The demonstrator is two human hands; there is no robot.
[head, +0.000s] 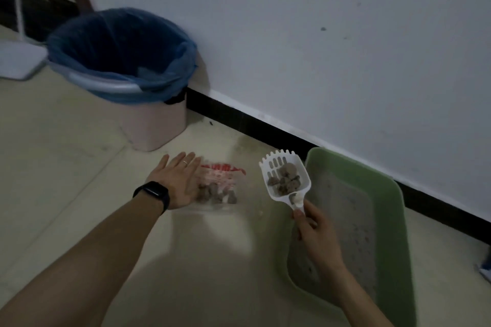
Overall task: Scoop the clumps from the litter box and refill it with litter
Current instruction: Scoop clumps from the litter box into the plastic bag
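Our green litter box (393, 194) lies on the floor along the wall, right of the blue-lined bin (148, 125). Our left hand (178, 183) rests flat and unclenched on a clear bag (220, 186) of clumps. Our right hand (316, 236) grips the white scoop (285, 178), loaded with clumps (285, 177).

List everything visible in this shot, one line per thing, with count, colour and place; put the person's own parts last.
litter box: one, green, on the floor at right beside the wall, grey litter inside
scoop: one, white, slotted, held above the floor just left of the box
clumps: several, grey-brown, lying in the scoop
plastic bag: one, clear with red print, flat on the floor, more grey clumps inside
bin: one, pink, with a blue liner, by the wall at upper left
flat white object: one, far left edge, too unclear to name
left hand: open, palm on the bag's left edge, ring and black wristband
right hand: gripping the scoop's handle
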